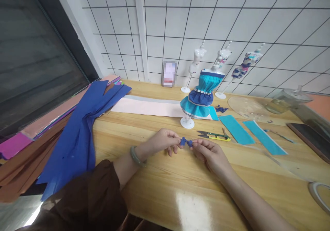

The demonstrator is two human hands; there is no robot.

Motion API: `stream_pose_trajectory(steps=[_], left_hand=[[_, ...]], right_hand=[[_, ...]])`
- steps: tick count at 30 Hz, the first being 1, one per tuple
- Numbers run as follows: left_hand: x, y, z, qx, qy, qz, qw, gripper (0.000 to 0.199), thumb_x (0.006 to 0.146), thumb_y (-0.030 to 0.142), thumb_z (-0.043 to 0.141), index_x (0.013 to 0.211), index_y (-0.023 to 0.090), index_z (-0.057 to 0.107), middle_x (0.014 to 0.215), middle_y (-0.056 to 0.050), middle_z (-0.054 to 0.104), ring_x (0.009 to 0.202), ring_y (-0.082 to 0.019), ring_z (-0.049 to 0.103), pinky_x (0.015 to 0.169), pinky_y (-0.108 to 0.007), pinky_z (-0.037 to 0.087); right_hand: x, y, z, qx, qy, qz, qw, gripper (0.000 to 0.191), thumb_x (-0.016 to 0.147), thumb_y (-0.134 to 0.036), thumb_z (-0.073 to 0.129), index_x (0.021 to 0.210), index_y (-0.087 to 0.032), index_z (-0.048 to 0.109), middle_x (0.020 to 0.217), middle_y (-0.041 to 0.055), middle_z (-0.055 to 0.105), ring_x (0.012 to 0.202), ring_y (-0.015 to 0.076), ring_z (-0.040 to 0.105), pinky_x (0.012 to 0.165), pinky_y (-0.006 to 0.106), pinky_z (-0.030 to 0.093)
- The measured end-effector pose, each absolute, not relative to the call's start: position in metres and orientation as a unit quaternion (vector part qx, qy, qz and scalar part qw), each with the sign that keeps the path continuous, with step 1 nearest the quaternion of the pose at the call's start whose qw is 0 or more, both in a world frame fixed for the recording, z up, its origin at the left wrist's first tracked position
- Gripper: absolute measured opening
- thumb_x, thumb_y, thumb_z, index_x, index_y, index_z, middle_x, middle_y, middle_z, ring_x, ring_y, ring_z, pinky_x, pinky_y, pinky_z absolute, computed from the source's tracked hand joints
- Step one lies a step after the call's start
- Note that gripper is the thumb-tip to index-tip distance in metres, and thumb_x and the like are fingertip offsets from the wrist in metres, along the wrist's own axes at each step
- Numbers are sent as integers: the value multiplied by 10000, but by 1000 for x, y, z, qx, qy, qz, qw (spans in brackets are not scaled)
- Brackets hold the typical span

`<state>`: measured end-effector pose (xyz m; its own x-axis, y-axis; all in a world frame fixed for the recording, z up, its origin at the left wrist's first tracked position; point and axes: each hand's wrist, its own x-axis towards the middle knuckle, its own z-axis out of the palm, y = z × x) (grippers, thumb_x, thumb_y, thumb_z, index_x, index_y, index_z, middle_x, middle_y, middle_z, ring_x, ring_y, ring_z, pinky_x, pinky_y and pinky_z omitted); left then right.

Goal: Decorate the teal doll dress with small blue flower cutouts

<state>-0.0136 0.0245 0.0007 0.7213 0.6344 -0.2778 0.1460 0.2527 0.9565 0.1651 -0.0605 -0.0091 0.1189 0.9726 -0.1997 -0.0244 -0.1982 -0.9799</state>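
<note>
Between my two hands, a small dark blue piece (183, 141) with uneven edges is pinched above the wooden table. My left hand (166, 141) grips its left part between thumb and fingers. Close beside it, my right hand (207, 151) pinches a blue bit at the right; whether the two bits are joined is too small to tell. Just behind my right hand lie thread snips (213, 136) with yellow and green handles. A small mannequin wears a tiered turquoise and blue dress (203, 93) behind my hands.
Blue sheets (82, 124) and brown ones are heaped at left. A pale pink strip (149, 107), turquoise strips (237, 129), small blue pieces (221, 109), a phone (169, 74), a tape roll (319, 195) and more mannequins (247, 64) surround the work area.
</note>
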Motion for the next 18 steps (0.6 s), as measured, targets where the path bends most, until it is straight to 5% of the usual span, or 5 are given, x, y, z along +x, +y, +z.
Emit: stream_pose_trajectory(steps=[9,18], left_hand=[[-21,23,11,633,309,74,706,164,737,286,535,712,135,594,647,-19,635,444,-64,532,367,-151,389],[-22,21,17,668,304,22,680,182,733,272,490,644,143,582,597,5,605,406,-57,501,349,-154,363]], right_hand=[[163,-60,-6,-572,-439,521,457,324,688,-474,656,798,-174,601,486,-64,452,406,64,317,404,207,226],[155,-67,2,-545,-457,547,441,413,743,-462,616,1021,-168,531,849,52,625,465,57,445,369,185,308]])
